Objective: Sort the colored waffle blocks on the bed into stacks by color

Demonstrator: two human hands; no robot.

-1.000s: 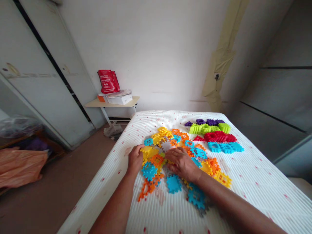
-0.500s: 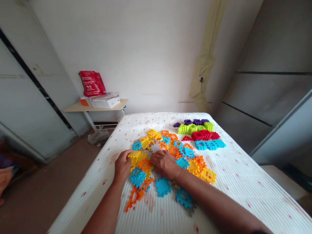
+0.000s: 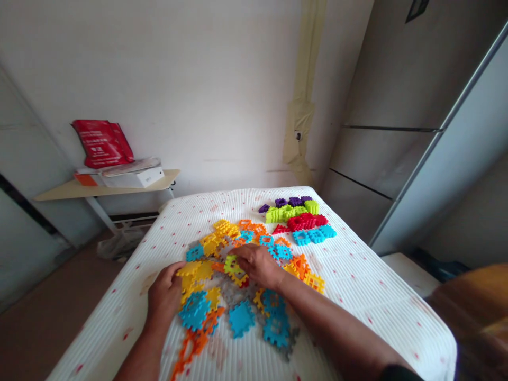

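Note:
My left hand (image 3: 164,291) is at the left edge of the mixed pile, fingers curled against a yellow interlocking tile (image 3: 194,270). My right hand (image 3: 260,264) reaches over the middle of the pile, its fingertips closed on a lime-green interlocking tile (image 3: 233,264). Just below that tile a bit of red shows, and an orange piece lies to its left. Grey tiles (image 3: 234,293) lie partly hidden beneath. Nearer to me are a flat blue tile (image 3: 241,319), stacked blue tiles (image 3: 195,310) and orange pieces (image 3: 194,344).
Sorted rows of purple (image 3: 295,201), lime-green (image 3: 291,214), red (image 3: 307,221) and blue tiles (image 3: 315,235) stand at the back right of the white, red-spotted bed cover (image 3: 357,296). A side table (image 3: 59,191) at the left holds a red bag (image 3: 101,143) and a white box (image 3: 137,177).
My view has swung to the right. My right hand has lifted from the pile's middle, and a lime-green tile now shows at its fingertips. My left hand stays by the yellow tiles.

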